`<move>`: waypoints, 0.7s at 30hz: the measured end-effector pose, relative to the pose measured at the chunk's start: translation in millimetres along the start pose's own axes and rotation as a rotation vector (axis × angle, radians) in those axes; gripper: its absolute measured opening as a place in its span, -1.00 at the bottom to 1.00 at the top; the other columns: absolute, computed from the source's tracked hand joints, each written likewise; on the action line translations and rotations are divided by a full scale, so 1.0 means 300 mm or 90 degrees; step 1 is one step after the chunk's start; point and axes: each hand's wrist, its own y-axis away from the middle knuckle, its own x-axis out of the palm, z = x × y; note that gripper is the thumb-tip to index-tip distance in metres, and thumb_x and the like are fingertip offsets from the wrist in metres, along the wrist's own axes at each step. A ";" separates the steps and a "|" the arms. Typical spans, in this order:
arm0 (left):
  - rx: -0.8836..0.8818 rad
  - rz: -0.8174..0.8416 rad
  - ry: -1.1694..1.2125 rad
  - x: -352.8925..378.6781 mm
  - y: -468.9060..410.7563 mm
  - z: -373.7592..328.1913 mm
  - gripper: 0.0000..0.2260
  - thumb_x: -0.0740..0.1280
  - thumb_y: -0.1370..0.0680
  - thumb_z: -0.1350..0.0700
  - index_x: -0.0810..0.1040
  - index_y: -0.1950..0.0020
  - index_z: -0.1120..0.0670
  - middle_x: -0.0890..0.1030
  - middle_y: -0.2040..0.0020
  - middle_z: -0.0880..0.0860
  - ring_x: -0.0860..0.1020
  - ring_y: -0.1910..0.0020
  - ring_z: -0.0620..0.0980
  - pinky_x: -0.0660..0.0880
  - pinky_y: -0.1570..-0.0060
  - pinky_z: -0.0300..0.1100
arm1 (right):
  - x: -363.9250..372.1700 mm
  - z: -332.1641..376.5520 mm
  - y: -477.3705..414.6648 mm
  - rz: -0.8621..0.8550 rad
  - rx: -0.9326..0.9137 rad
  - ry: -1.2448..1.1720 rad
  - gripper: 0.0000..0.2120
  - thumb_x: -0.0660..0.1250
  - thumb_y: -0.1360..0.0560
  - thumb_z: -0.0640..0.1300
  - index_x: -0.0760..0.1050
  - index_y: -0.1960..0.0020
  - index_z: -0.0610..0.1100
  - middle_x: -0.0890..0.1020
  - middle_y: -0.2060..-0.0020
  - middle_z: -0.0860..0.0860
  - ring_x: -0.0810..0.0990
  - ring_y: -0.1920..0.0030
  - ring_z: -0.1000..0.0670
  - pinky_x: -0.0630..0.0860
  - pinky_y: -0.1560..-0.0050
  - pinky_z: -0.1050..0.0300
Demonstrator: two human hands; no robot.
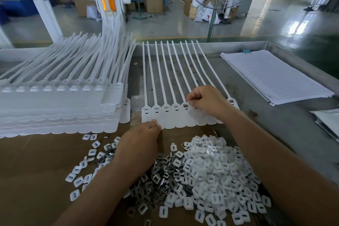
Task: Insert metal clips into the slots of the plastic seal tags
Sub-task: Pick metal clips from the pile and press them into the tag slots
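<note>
From my remote seat I had the strip of seal tags (pixel 180 119) lying flat on the metal table (pixel 275 130), its joined flag ends toward me and its ten thin tails running away. My left hand (pixel 141 139) lay open, palm down, with its straight fingertips (pixel 156 122) pressing the near edge of the strip's leftmost tags.

My right hand (pixel 207 102) hovered over the middle of the strip with its fingers curled. Thumb and forefinger were pinched together at the head of about the sixth tag. I could not tell whether a clip sat between them. The fifth tag's slot (pixel 185 105), just left of that pinch, showed a grey square in it.

The loose metal clips (pixel 157 178) were heaped on a brown cardboard sheet (pixel 36 170) under my left forearm. The white plastic caps (pixel 211 170) were piled just to their right and scattered to their left.

A tall stack of tag strips (pixel 55 108) stood to the left, touching the cardboard's far edge. A sheaf of lined paper (pixel 275 77) lay well to the right.
</note>
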 end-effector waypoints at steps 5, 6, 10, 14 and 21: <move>0.003 -0.004 0.003 -0.001 -0.001 0.004 -0.56 0.14 -0.51 0.23 0.34 -0.38 -0.03 0.29 -0.43 -0.10 0.33 -0.35 -0.12 0.28 -0.23 -0.30 | 0.028 0.007 -0.019 0.009 0.003 0.004 -0.84 0.29 -0.52 -0.24 0.63 0.00 -0.13 0.65 0.02 0.00 0.48 0.13 0.18 0.36 0.08 0.31; 0.005 -0.003 0.001 -0.001 -0.001 0.004 -0.56 0.14 -0.51 0.23 0.34 -0.38 -0.02 0.29 -0.43 -0.10 0.33 -0.34 -0.12 0.28 -0.23 -0.30 | 0.031 0.007 -0.021 0.012 0.008 0.013 -0.85 0.29 -0.52 -0.23 0.63 0.02 -0.11 0.65 0.00 0.00 0.48 0.11 0.17 0.36 0.05 0.29; 0.007 -0.005 -0.002 0.001 0.000 0.004 -0.57 0.14 -0.51 0.23 0.35 -0.37 -0.02 0.31 -0.42 -0.10 0.36 -0.32 -0.11 0.30 -0.22 -0.30 | 0.039 0.009 -0.022 0.021 0.008 0.034 -0.86 0.31 -0.51 -0.23 0.64 0.05 -0.09 0.64 -0.01 0.02 0.48 0.09 0.15 0.35 0.04 0.25; -0.001 -0.002 -0.005 0.003 0.003 0.002 -0.56 0.12 -0.52 0.22 0.33 -0.38 -0.04 0.27 -0.44 -0.11 0.33 -0.35 -0.11 0.30 -0.23 -0.27 | 0.046 0.009 -0.016 0.017 0.009 0.027 -0.85 0.31 -0.50 -0.25 0.64 0.07 -0.09 0.64 -0.02 0.01 0.54 -0.01 0.08 0.44 -0.08 0.18; -0.006 0.011 -0.015 -0.002 0.001 -0.003 -0.56 0.12 -0.52 0.21 0.32 -0.39 -0.04 0.26 -0.44 -0.11 0.35 -0.33 -0.07 0.34 -0.20 -0.23 | 0.053 0.011 -0.035 0.011 0.050 0.014 -0.86 0.38 -0.44 -0.22 0.57 0.07 0.00 0.59 0.10 0.08 0.55 -0.02 0.04 0.49 -0.12 0.03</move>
